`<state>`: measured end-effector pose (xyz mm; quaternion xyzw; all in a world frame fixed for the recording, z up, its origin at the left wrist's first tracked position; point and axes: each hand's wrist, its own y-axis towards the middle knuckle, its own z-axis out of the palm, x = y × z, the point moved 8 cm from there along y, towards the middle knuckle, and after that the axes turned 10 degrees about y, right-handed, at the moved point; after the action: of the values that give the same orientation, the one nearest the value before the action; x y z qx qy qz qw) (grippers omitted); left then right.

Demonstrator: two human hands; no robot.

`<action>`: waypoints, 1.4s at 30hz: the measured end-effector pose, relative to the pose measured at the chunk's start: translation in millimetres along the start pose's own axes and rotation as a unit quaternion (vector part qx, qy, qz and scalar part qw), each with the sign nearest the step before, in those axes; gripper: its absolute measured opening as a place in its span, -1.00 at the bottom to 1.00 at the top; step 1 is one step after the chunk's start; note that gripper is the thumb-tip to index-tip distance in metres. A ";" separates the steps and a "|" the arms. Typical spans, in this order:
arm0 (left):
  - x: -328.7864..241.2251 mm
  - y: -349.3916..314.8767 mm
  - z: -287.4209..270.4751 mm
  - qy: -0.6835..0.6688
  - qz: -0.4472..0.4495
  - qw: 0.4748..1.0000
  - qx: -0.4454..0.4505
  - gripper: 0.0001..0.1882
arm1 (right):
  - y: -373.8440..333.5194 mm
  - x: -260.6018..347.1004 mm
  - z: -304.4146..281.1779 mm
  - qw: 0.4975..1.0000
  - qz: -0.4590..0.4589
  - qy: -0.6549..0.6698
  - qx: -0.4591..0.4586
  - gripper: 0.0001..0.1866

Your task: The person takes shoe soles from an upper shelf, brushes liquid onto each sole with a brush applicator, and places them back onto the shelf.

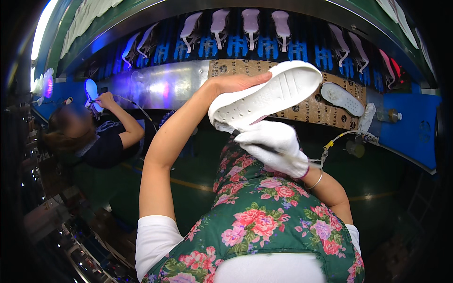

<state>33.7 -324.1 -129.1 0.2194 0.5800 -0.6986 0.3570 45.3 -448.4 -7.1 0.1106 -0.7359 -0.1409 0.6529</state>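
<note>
white shoe sole point(265, 96): likely light, springy; best held by side wall. bare left hand point(238, 83) grips its edge; gloved right hand point(272, 145) pinches dark-handled tool point(236, 133).

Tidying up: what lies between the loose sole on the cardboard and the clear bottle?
Head view: a crumpled white item, perhaps cloth, lies between the loose sole and clear bottle.

A white tube light point(45, 30) glares overexposed at upper left; blue-violet light tints that side and gleams off the metal desk point(184, 75); the white shoe sole point(283, 89) reads bright, fairly sharp; the green floor point(188, 200) sinks into dimness; straight edges bow toward black corners.
</note>
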 end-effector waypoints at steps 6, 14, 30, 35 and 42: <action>-20.7 -0.9 19.6 0.187 -0.056 0.981 -0.014 -0.02 | -20.2 -6.8 -37.0 0.995 0.039 -0.049 -0.075 -0.77; -18.1 14.0 16.7 0.302 -0.057 0.951 0.034 0.19 | -23.1 -17.9 -26.4 0.990 0.112 0.052 -0.063 -0.78; -2.3 49.0 0.5 0.406 -0.051 0.910 0.066 0.24 | -20.8 -8.4 -34.9 0.994 0.047 -0.088 -0.051 -0.79; -26.5 35.7 16.2 0.452 -0.044 0.888 0.077 0.29 | -22.8 -10.4 -32.4 0.996 0.050 -0.077 -0.018 -0.76; -24.3 50.4 22.3 0.455 -0.009 0.882 0.122 0.28 | -30.3 -6.0 -37.4 0.988 0.021 -0.149 -0.042 -0.75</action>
<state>89.8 -343.3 -139.3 0.5499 0.5904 -0.5905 0.0179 82.5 -477.0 -19.3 0.0456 -0.8207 -0.1725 0.5428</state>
